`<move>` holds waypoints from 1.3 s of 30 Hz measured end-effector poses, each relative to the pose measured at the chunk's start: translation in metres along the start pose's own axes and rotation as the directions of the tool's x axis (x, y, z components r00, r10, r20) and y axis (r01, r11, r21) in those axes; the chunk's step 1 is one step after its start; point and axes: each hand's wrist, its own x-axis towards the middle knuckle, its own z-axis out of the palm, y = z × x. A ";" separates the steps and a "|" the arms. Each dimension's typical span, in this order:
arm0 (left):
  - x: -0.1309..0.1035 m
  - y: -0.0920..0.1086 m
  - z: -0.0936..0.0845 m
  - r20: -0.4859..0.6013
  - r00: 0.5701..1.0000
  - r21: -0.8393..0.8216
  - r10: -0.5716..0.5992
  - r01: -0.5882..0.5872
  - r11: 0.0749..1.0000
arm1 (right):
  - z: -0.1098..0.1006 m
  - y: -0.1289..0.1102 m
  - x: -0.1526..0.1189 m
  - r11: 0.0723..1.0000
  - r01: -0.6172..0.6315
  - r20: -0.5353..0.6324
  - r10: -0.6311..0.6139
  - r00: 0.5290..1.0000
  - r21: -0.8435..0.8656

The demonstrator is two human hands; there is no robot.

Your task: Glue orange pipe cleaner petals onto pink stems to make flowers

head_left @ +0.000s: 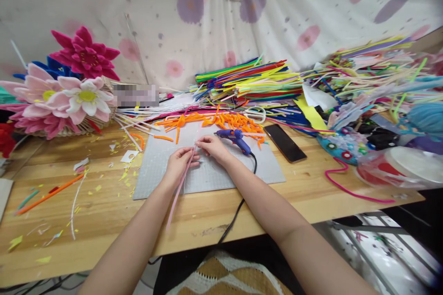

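Note:
Over the grey cutting mat (152,179), my left hand (180,163) grips a pale pink pipe cleaner (178,193), whose long end hangs down toward the table's front edge. My right hand (211,146) is closed in a pinch at the upper end of the same pipe cleaner, close to the left fingertips. What exactly sits between the right fingers is too small to make out. Just right of that hand lies a blue hot glue gun (233,137), its black cord running off the front edge. Curled orange pipe cleaner pieces (238,122) are heaped along the mat's far side.
A phone (286,143) lies right of the mat. Scissors with white handles (255,114) and bundles of coloured pipe cleaners (256,80) are behind. Fuzzy flowers (85,97) stand at left; yellow scraps litter the wood. A plastic-wrapped tub (398,168) is at right.

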 end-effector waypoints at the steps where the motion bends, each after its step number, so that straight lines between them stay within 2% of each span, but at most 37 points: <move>1: 0.000 0.000 0.000 0.003 1.000 0.000 0.005 -0.005 1.000 | 0.000 0.000 0.000 1.000 0.002 0.000 -0.002 1.000 0.002; 16: 0.000 0.000 0.000 0.003 1.000 -0.012 0.018 -0.018 1.000 | 0.002 0.001 0.002 0.999 -0.028 -0.011 0.028 1.000 0.032; 26: -0.001 0.000 0.000 -0.006 1.000 -0.011 0.009 -0.010 1.000 | -0.001 0.000 0.001 0.999 -0.023 0.028 0.021 0.999 0.049; 33: -0.004 0.003 -0.001 -0.007 1.000 -0.036 -0.009 0.009 0.999 | -0.011 -0.003 0.004 0.954 -0.055 -0.005 0.059 0.998 0.294; 39: -0.005 0.004 -0.002 0.015 1.000 -0.024 -0.021 0.021 0.999 | -0.009 0.004 0.017 0.904 0.026 -0.011 -0.024 1.000 0.427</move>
